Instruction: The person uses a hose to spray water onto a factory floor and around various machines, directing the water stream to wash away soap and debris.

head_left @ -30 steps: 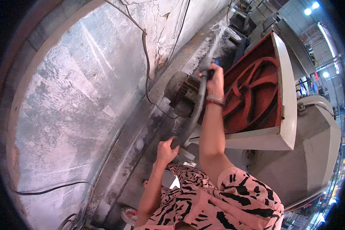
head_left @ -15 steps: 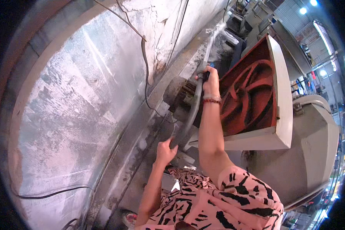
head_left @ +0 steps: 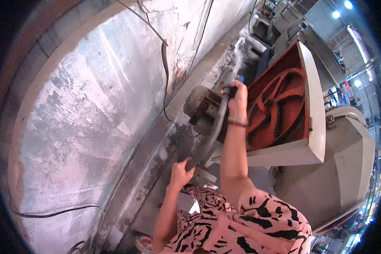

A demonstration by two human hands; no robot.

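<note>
A grey hose (head_left: 221, 120) runs up along the motor to my right hand (head_left: 238, 95), which is closed round its valve end. Water (head_left: 238, 61) sprays from there, away from me, onto the wet ground beside the wall. Lower down, my left hand (head_left: 181, 173) curls its thumb and fingers at the blurred lower stretch of the hose and appears to grip it. A small blue part (head_left: 241, 78) shows beside the right hand's fingers. The dirty finned motor (head_left: 205, 103) sits just left of the hose.
A white machine guard (head_left: 313, 97) with a red spoked wheel (head_left: 273, 103) inside stands close to my right forearm. Behind it is a large grey machine housing (head_left: 347, 156). Along the left runs a stained wall (head_left: 84, 114) with hanging cables (head_left: 165, 67) and a low ledge (head_left: 142, 139).
The view has shifted slightly, so wall and machine sit farther right. The water lands nearer, in a wider, blurrier spray. Both hands keep their hold.
</note>
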